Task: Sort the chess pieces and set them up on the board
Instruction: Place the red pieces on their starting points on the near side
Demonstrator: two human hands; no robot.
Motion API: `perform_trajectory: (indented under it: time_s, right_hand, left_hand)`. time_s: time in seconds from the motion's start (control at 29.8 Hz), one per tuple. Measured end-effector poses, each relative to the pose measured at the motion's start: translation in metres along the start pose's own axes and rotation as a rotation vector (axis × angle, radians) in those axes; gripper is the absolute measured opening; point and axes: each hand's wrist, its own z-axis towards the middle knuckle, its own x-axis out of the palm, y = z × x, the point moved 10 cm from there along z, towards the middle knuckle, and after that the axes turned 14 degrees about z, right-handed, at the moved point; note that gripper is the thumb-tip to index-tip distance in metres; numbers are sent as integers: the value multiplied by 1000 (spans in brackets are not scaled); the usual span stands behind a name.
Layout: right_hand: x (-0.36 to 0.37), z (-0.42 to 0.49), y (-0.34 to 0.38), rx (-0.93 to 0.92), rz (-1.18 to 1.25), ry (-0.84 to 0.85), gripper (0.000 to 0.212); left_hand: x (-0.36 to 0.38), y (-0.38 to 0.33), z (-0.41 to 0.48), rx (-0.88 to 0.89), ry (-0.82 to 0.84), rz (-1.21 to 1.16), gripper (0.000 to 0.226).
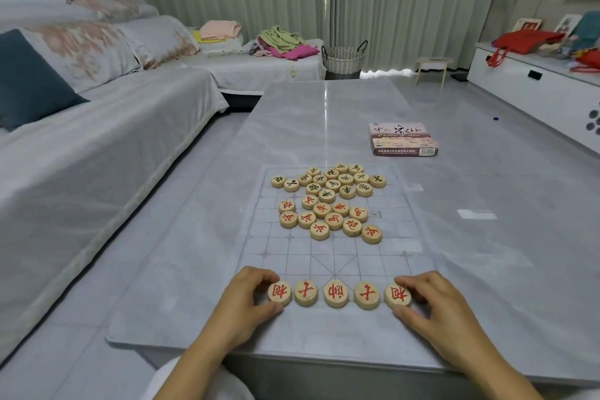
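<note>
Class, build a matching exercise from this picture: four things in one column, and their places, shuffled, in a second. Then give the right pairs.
Things:
1. game box
2. black-lettered pieces
3. loose red-lettered pieces
4. row of five red pieces

Places:
A. middle of the board, in a cluster
B. near edge of the board, between the two hands
C. on the table beyond the board, to the right
D. far end of the board, in a cluster

Pairs: 1-C, 2-D, 3-A, 4-B
</note>
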Motion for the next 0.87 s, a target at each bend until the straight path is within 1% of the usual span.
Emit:
perform_trajectory:
  time_s: [0.3, 0.57, 0.64, 0.7, 0.81, 0.87]
  right_hand:
    - [1, -2, 1, 2, -34, -12, 45]
    - [3, -2, -3, 34, -18, 27, 50]
    - [-1, 0, -7, 81, 95, 23, 47]
    - [-9, 6, -9, 117, 194, -17, 41]
    - [-21, 24, -9, 108, 152, -78, 35]
    - [-22, 41, -8, 127, 94, -74, 35]
  left_hand:
    - [-2, -3, -1, 16, 1, 24, 35]
    - [-2, -3, -3, -20, 30, 22, 46]
    - [-2, -2, -4, -27, 27, 3, 47]
    - [-2, 0, -4, -37, 16, -26, 48]
    - [-2, 4, -3, -56, 7, -86, 46]
    - [-2, 6, -2, -69, 8, -119, 46]
